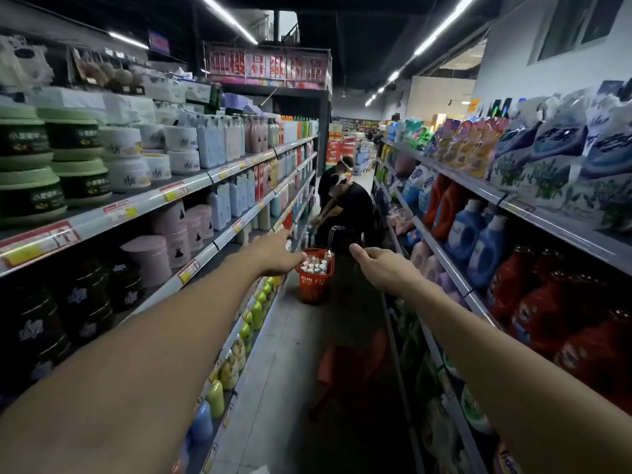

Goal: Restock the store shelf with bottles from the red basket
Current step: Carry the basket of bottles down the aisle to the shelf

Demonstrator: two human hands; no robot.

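A red basket (313, 285) stands on the aisle floor ahead, filled with several white-capped bottles (315, 265). Both my arms stretch forward toward it. My left hand (275, 253) is held out above the basket's left side, fingers extended, holding nothing. My right hand (379, 265) hovers to the right of the basket with fingers loosely curled and empty. The left store shelf (219, 239) carries jars and bottles on several levels.
A person in black (345, 206) bends over just behind the basket, beside a dark basket handle (337, 230). Detergent shelves (478, 234) line the right side. A red stool (345, 371) stands in the narrow aisle between me and the basket.
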